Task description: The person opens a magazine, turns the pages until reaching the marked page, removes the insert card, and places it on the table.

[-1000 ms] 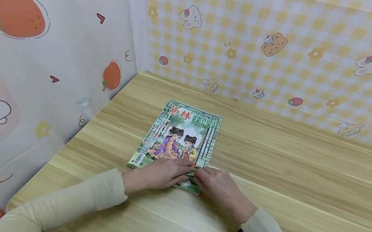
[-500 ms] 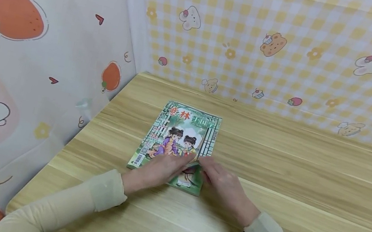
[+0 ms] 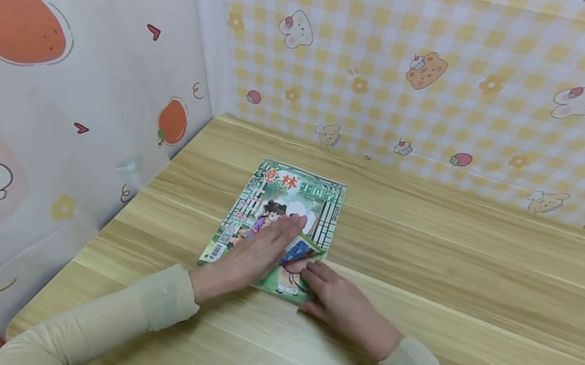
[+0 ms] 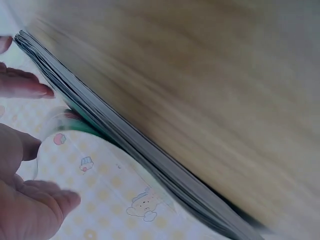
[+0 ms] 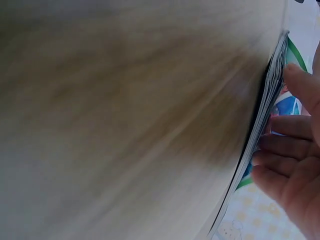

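1. Since the earlier frame, head view: your left hand has slid up the magazine, your right hand has drawn back toward you, and a blue patch shows between them.
2. Same view: magazine lies flat on the table, face up. Left fingers straight across it, right fingers loosely bent at its lower right; neither looks clamped. Can't tell if the patch is a flap or loose slip; either could crease if you press down unevenly.
3. Left wrist view: your fingers are spread apart, no grip visible. Sideways palm drag could skew the magazine.
4. Right wrist view: thumb and fingers apart, beside the page edges; contact unclear. A snagged fingertip could bend sheets.
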{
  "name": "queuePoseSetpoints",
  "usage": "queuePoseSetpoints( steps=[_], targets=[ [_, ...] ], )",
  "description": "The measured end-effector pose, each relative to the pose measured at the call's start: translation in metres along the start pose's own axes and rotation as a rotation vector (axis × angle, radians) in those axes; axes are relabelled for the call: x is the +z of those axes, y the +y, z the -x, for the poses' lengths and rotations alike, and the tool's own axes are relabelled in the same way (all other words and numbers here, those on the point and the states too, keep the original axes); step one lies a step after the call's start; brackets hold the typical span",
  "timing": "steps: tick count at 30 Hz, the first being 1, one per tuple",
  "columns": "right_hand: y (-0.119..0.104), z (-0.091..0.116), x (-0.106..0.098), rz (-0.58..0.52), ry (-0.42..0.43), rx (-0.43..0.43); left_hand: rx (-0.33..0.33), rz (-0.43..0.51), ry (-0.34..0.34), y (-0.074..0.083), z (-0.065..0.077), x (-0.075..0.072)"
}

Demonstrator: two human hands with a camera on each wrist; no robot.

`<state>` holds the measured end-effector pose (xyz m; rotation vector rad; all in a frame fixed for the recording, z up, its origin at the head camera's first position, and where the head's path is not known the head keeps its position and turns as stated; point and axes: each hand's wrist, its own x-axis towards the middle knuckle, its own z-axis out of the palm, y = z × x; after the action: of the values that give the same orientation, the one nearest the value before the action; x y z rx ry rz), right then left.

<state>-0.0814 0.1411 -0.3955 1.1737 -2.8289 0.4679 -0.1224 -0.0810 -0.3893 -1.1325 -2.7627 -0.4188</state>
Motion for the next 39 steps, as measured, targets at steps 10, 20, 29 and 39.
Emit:
queuePoseSetpoints(
  steps=[10, 20, 29, 39],
  targets=[
    [0.000, -0.003, 0.002, 0.017, -0.101, 0.008, 0.068, -0.346, 0.025, -0.005, 0.002, 0.001],
    [0.001, -0.004, 0.003, 0.002, -0.087, -0.004, 0.126, -0.430, -0.159, -0.007, 0.004, -0.006],
    [0.002, -0.005, 0.003, 0.014, -0.074, -0.013, 0.069, -0.397, -0.003, -0.009, 0.007, -0.011],
    [0.004, -0.003, -0.001, -0.007, -0.098, 0.006, -0.044, -0.453, 0.050, -0.031, 0.016, -0.024]
  ],
)
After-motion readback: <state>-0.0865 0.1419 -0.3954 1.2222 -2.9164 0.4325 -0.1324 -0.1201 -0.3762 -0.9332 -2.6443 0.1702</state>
